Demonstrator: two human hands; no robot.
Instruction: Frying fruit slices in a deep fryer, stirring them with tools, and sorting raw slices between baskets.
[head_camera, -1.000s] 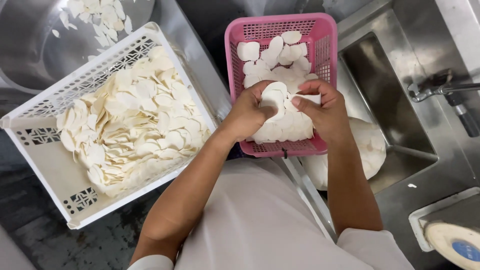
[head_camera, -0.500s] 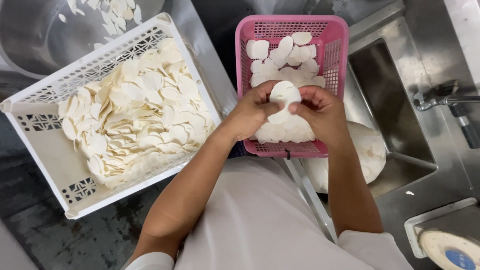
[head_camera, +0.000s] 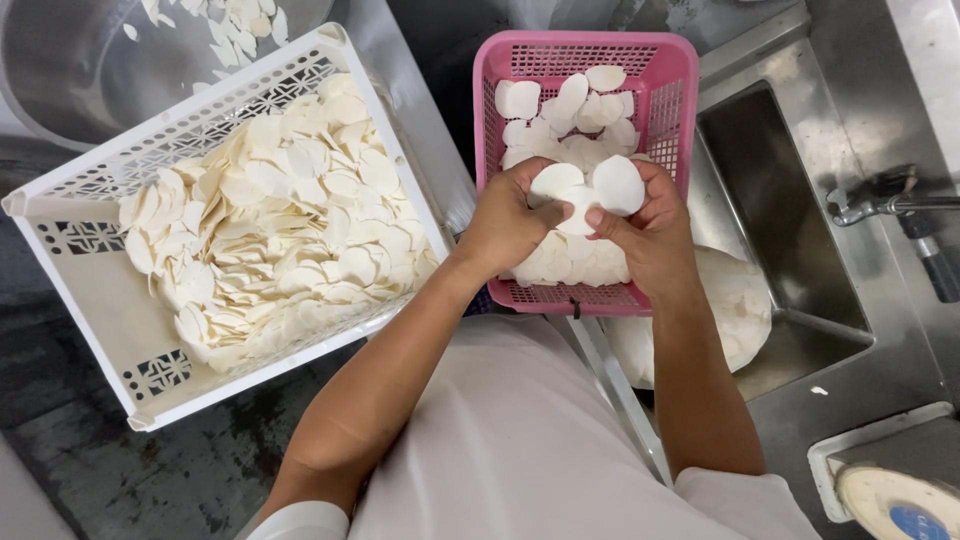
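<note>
A white crate (head_camera: 90, 270) of pale slices sits left; steel sink (head_camera: 800, 250) and tap (head_camera: 890, 205) right.

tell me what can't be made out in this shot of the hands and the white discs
Head view only:
- How many white discs the left hand and right hand hold: fingers overlap them.
- Floor of the pink basket: covered by discs and hands.
- Depth of the pile in the white crate: top layer hides it.
- Round container: cut off by the frame's bottom edge.
</note>
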